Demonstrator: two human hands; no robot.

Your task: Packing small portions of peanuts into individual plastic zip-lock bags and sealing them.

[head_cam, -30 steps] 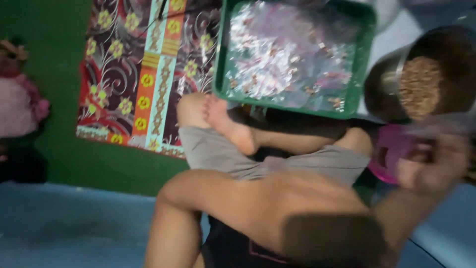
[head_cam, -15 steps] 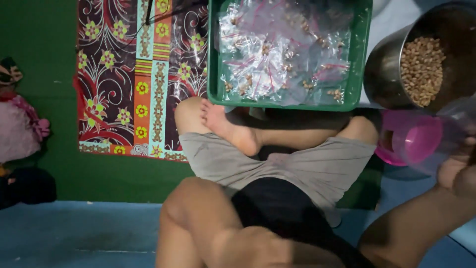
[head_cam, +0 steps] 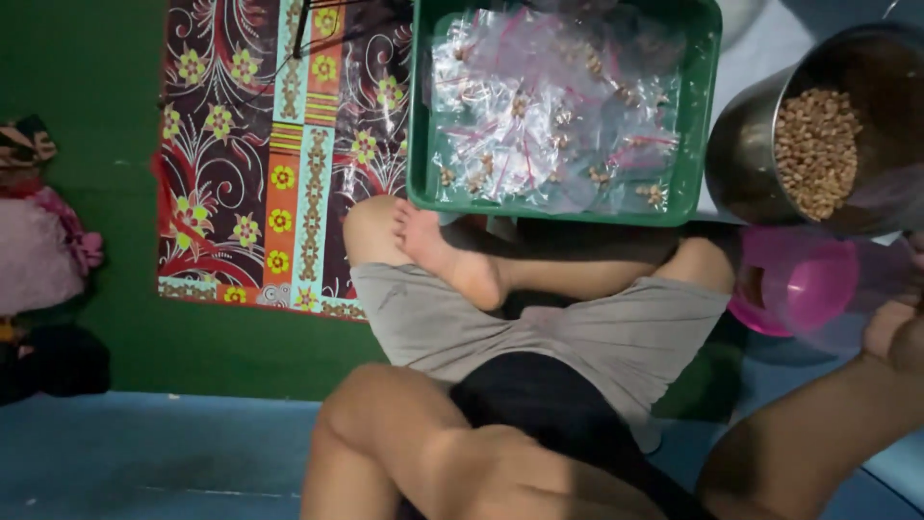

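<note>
The right hand (head_cam: 893, 332) sat at the frame's right edge, its fingers partly cut off, so whether they were spread or closed on anything could not be told. Just beside those fingers, touching or nearly so, lay a pink plastic bowl (head_cam: 794, 284), tilted on its side. It looked light, stiff and smooth, likely slippery; the rim would be the surest place to grip. Beyond the fingers stood a steel pot (head_cam: 746, 159) of brown grains (head_cam: 816, 149), probably heavy and apt to spill. Further off, a green tray (head_cam: 419, 144) held thin, limp clear bags (head_cam: 549, 106). The left hand was out of view; only a forearm showed.
</note>
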